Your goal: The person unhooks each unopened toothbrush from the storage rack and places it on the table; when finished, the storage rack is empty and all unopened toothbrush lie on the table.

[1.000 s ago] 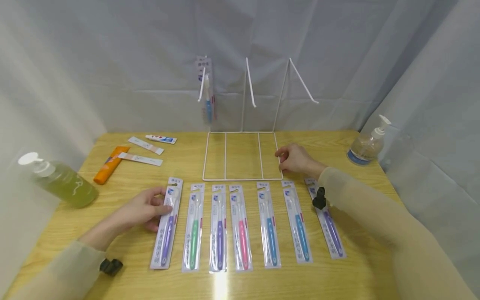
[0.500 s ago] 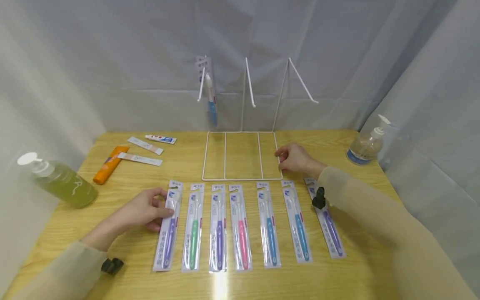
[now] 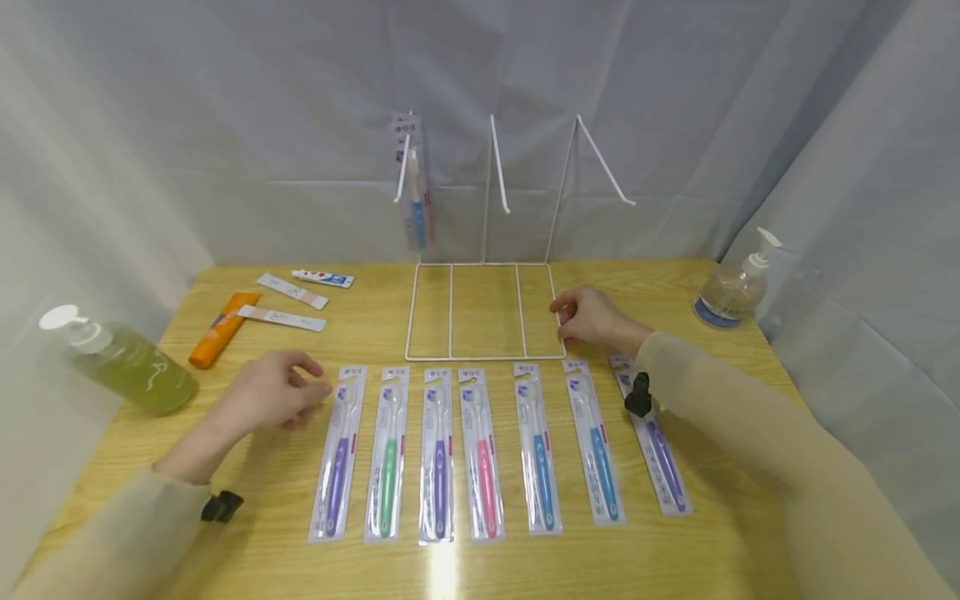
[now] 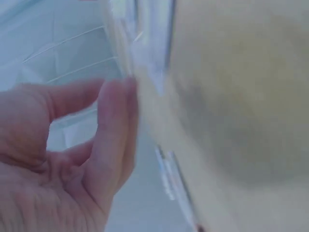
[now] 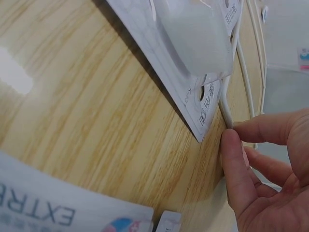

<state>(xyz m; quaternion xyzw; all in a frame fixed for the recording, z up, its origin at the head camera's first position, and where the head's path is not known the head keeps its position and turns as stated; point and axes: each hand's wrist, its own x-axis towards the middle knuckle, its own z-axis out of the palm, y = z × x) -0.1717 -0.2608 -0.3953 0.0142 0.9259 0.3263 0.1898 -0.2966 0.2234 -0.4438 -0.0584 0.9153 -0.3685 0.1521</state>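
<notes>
My left hand [image 3: 270, 396] is just left of a packaged purple toothbrush [image 3: 337, 487], holding nothing, its fingers loosely bent. In the left wrist view, that hand [image 4: 72, 145] shows a gap between thumb and fingers. With thumb and fingers my right hand [image 3: 596, 321] pinches the right side of the white wire rack's base [image 3: 483, 359]; the right wrist view shows the fingertips on the wire [image 5: 225, 108]. Other packaged toothbrushes lie in a row: green [image 3: 388, 483], purple [image 3: 440, 483], pink [image 3: 487, 492], two blue and another purple. Packaged toothbrushes, a blue one [image 3: 417, 221] in front, hang on the rack's left hook.
Rear left on the wooden table lie an orange tube [image 3: 222, 331], two flat white sachets [image 3: 281, 318] and a small toothpaste tube [image 3: 322, 278]. A green pump bottle [image 3: 131, 367] stands left, a clear one [image 3: 731, 292] right. Curtains surround the table.
My left hand has let go of the leftmost purple toothbrush pack, which shifted slightly, and has drawn back left. The hanging packs have swung a little. My right hand has stayed on the rack.
</notes>
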